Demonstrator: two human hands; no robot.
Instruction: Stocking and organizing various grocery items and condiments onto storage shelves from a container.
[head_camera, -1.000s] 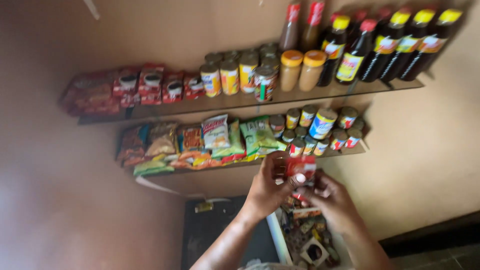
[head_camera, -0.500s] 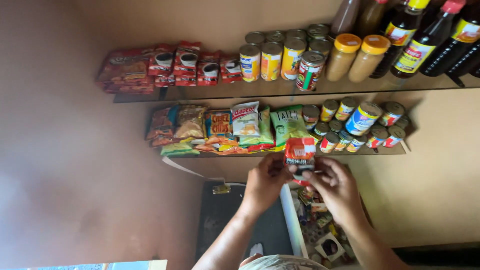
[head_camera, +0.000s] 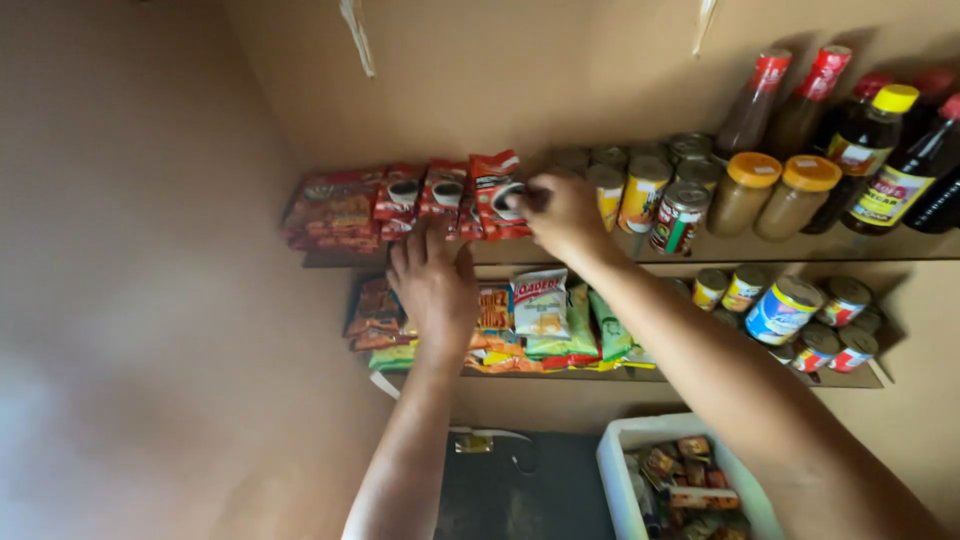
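Note:
My right hand (head_camera: 562, 212) is up at the top shelf, its fingers pinched on a red sachet (head_camera: 497, 195) with a cup picture, which stands at the right end of a row of like red sachets (head_camera: 400, 195). My left hand (head_camera: 434, 282) reaches up just below and left of it, fingers spread against the front of the shelf (head_camera: 390, 258) under the sachet row, holding nothing that I can see.
Cans (head_camera: 680, 215) and jars (head_camera: 795, 195) stand right of the sachets, with dark sauce bottles (head_camera: 880, 150) at the far right. The lower shelf holds snack packets (head_camera: 540, 305) and small tins (head_camera: 785, 308). A white bin (head_camera: 630, 445) of sachets sits below.
Both hands rose from in front of the lower shelf, where they held a red sachet together, up to the top shelf. The right hand now has the sachet in the row.

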